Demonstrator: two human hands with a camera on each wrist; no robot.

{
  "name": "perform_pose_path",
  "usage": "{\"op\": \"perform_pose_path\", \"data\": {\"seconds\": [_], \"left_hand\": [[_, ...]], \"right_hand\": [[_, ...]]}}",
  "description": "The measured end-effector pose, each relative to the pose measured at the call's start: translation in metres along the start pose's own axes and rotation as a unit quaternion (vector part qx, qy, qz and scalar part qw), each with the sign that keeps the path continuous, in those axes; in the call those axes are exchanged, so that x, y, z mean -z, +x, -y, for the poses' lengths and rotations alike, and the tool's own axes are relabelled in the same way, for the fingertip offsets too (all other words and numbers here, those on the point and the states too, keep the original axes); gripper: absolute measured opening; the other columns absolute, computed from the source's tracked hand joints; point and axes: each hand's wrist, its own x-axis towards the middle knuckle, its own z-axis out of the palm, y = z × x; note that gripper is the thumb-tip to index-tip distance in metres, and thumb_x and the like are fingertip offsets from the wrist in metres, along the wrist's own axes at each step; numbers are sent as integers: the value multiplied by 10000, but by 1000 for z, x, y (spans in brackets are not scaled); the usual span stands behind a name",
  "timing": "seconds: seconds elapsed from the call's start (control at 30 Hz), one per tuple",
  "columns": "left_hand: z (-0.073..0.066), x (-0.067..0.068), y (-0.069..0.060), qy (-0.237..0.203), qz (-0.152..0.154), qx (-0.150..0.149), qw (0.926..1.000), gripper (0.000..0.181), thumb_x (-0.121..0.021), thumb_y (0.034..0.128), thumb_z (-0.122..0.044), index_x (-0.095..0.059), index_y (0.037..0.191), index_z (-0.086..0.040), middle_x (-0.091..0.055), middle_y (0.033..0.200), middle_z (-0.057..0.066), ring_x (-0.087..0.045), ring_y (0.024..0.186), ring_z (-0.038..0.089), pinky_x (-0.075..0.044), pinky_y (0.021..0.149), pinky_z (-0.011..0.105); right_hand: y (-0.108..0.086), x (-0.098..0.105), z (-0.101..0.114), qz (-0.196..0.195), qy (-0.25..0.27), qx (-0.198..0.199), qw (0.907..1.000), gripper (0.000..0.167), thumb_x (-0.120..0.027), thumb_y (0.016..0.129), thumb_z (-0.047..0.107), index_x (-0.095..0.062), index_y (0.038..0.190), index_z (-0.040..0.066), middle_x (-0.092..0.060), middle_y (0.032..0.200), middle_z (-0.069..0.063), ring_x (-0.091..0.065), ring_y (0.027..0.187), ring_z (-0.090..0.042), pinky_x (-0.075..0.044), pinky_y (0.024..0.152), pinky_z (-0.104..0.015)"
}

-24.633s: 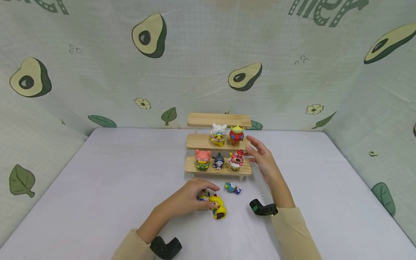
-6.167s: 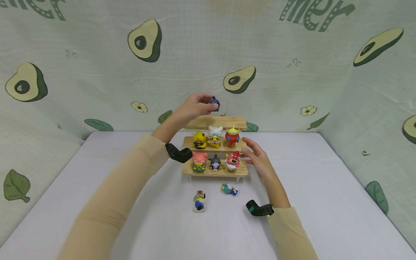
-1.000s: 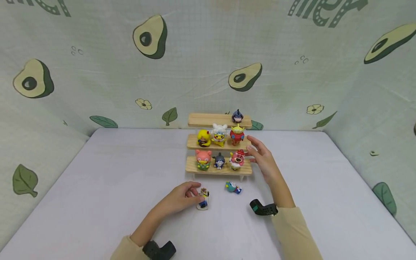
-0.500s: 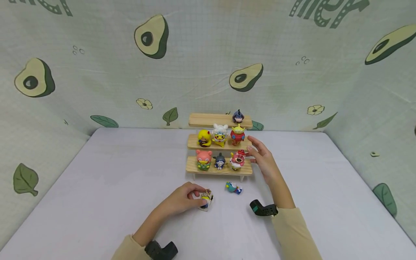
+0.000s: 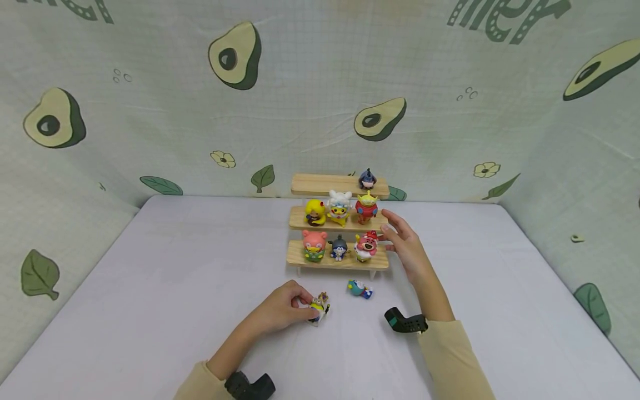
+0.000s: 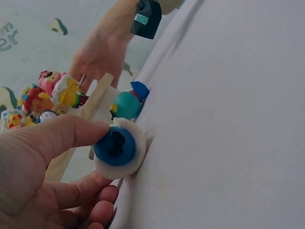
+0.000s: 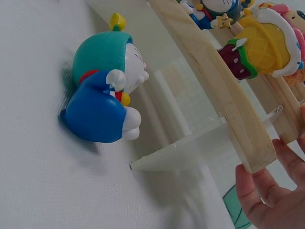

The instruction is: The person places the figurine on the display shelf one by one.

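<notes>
My left hand (image 5: 280, 308) pinches a small minion figurine (image 5: 321, 306) between thumb and fingers, tilted, low over the table. In the left wrist view its round white base (image 6: 138, 148) with a blue middle faces the camera. My right hand (image 5: 407, 250) rests its fingertips on the right end of a three-tier wooden display shelf (image 5: 320, 185). The right wrist view shows those fingers (image 7: 247, 188) touching the tier ends with relaxed fingers. In front of the shelf a Doraemon figurine (image 5: 359, 288) with a teal hood lies on its side.
A donkey figurine (image 5: 367, 179) stands at the top tier's right end. The middle tier bears a yellow-haired figurine (image 5: 315, 213), a white-hooded one (image 5: 339, 208) and a red alien (image 5: 367, 208). Pink (image 5: 314, 245), dark-hooded (image 5: 339, 248) and bear (image 5: 366, 246) figurines stand on the bottom tier.
Earlier, the yellow-haired figurine came onto the middle tier and the donkey figurine onto the top tier. Within the last second my left hand has gripped and tilted the minion figurine. My right hand stays put.
</notes>
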Motion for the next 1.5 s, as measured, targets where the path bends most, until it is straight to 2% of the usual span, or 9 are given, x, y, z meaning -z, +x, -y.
{"op": "perform_pose_path", "data": {"seconds": [0.3, 0.43, 0.67, 0.8, 0.97, 1.2, 1.37, 1.5], "left_hand": [[-2, 0, -1, -36, 1, 66, 10000, 280, -764, 741, -234, -648, 903, -37, -535, 829, 26, -425, 689, 109, -341, 565, 195], [-1, 2, 0, -119, 87, 135, 9998, 274, -754, 749, -232, -636, 913, -47, -529, 760, 1, -436, 667, 115, -341, 545, 195], [0, 6, 1, -699, 375, 92, 9968, 282, -732, 777, -199, -608, 947, -10, -595, 808, 11, -532, 730, 100, -438, 631, 189], [-4, 11, 0, -933, 409, 126, 9947, 314, -727, 790, -198, -587, 986, 5, -595, 839, 30, -545, 750, 96, -458, 655, 191], [-14, 18, -4, -1272, 267, -40, 9915, 369, -722, 795, -172, -560, 1048, 42, -583, 897, 61, -549, 791, 113, -473, 684, 185], [-30, 25, -9, -1977, 29, -150, 9802, 396, -707, 814, -142, -522, 1110, 44, -572, 932, 75, -557, 806, 128, -508, 689, 205], [-43, 35, -13, -2180, -371, -136, 9752, 433, -697, 829, -151, -517, 1199, -17, -574, 1032, 98, -572, 834, 146, -526, 726, 241], [-52, 48, -11, -2205, -681, -62, 9730, 474, -681, 843, -143, -504, 1275, -65, -569, 1093, 114, -583, 864, 155, -522, 774, 247]], "right_hand": [[1, 0, -1, 8, -32, 26, 10000, 541, -496, 952, 384, -330, 1445, 234, -266, 1522, 9, -477, 1155, -320, -451, 794, -225], [1, 0, -1, 11, -35, 33, 10000, 536, -495, 955, 377, -331, 1444, 233, -270, 1520, 8, -479, 1150, -319, -453, 790, -225], [1, 0, -1, 7, -20, 39, 10000, 537, -498, 953, 377, -332, 1443, 232, -279, 1516, 7, -477, 1152, -326, -453, 790, -229], [1, 0, -1, 5, -24, 38, 10000, 547, -500, 949, 390, -330, 1445, 234, -274, 1518, 6, -477, 1150, -318, -453, 789, -223], [2, 0, -2, 10, -28, 37, 10000, 554, -504, 946, 397, -329, 1445, 232, -265, 1524, 6, -480, 1146, -310, -451, 788, -221], [1, 1, -1, 8, -55, 30, 10000, 551, -502, 947, 395, -328, 1445, 237, -259, 1526, 8, -487, 1138, -298, -447, 796, -234], [1, 1, -2, 30, 11, 65, 10000, 543, -504, 949, 384, -334, 1442, 233, -264, 1523, 7, -495, 1125, -288, -450, 789, -231], [1, 2, -2, 54, -5, 102, 9999, 539, -501, 951, 381, -334, 1442, 231, -273, 1518, 12, -521, 1074, -222, -454, 789, -229]]}}
